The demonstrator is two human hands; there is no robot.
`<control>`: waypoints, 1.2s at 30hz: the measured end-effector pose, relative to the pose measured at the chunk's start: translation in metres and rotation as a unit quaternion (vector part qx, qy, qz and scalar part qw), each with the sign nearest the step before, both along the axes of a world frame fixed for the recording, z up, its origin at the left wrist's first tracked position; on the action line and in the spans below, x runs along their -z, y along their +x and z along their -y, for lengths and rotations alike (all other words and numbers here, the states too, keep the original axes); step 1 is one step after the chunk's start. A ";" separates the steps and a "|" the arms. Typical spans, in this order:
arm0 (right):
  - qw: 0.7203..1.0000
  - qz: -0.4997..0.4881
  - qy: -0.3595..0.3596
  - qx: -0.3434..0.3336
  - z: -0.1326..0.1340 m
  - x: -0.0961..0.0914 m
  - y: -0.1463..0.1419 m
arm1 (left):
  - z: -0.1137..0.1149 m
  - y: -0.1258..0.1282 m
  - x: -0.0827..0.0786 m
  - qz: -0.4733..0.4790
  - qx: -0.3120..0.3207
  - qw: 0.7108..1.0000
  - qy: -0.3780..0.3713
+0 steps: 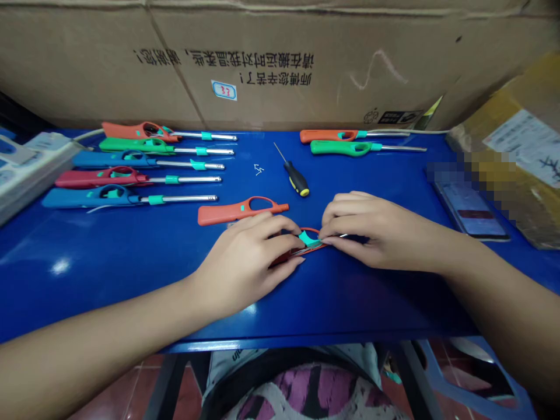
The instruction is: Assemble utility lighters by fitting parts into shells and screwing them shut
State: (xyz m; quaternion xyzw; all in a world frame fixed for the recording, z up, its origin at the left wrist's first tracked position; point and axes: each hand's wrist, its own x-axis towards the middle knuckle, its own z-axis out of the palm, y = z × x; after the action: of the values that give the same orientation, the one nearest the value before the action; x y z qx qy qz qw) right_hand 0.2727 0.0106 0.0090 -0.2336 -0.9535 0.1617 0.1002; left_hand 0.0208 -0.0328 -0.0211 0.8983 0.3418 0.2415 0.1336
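On the blue table (109, 256) both my hands work on an orange lighter shell (312, 244) with a teal trigger piece (307, 238) in it. My left hand (249, 256) is curled over the shell's left end and pins it down. My right hand (371, 230) pinches the teal trigger piece and a thin metal part at the shell's right end. Most of the shell is hidden under my fingers. Just beyond my left hand lies a separate orange lighter half-shell (240, 211).
Several assembled long-nozzle lighters (131, 169) in orange, green, blue and red lie at the left; two more lighters (350, 142) at the back right. A small black-and-yellow screwdriver (295, 175) lies mid-table. A phone (470, 210) sits right, a cardboard box (280, 58) behind, a power strip (26, 166) far left.
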 end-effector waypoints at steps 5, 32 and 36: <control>1.000 -0.012 -0.017 -0.008 -0.001 0.003 -0.002 | 0.000 0.000 0.003 0.010 -0.003 1.000 0.010; 0.999 -0.001 0.033 0.001 0.001 0.003 -0.003 | 0.002 -0.001 0.002 0.012 -0.011 0.998 0.066; 1.000 -0.020 0.006 0.001 0.000 0.005 -0.003 | 0.002 -0.001 0.003 0.012 -0.009 0.998 0.067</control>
State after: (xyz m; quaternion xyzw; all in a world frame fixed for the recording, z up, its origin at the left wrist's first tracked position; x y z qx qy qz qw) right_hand 0.2697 0.0103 0.0036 -0.2310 -0.9520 0.1603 0.1207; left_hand 0.0200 -0.0345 -0.0242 0.8992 0.3315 0.2755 0.0749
